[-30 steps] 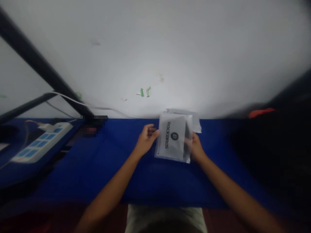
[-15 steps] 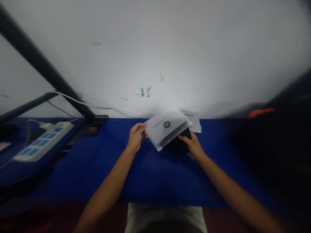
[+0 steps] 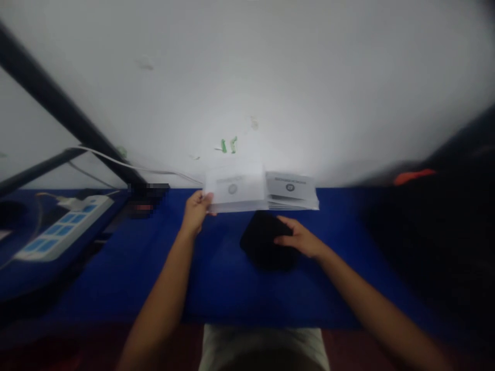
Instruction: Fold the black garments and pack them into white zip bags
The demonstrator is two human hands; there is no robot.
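- The translucent white plastic pouch (image 3: 236, 191) is pale grey-white with a small dark round logo printed on it.
- The stack of white plastic pouches (image 3: 292, 190) shows the same grey-white, with a dark round logo and a line of dark lettering.
- The black folded fabric item (image 3: 265, 239) is plain black, without pattern.
- The blue tablecloth (image 3: 216, 273) is deep, solid blue.
- The white power strip (image 3: 62, 229) has light blue socket panels in a row.
- The white wall (image 3: 270, 77) carries 2 small green marks (image 3: 228, 146).
- The white cable (image 3: 135, 166) is plain.
- The orange object (image 3: 412, 176) sits against black.
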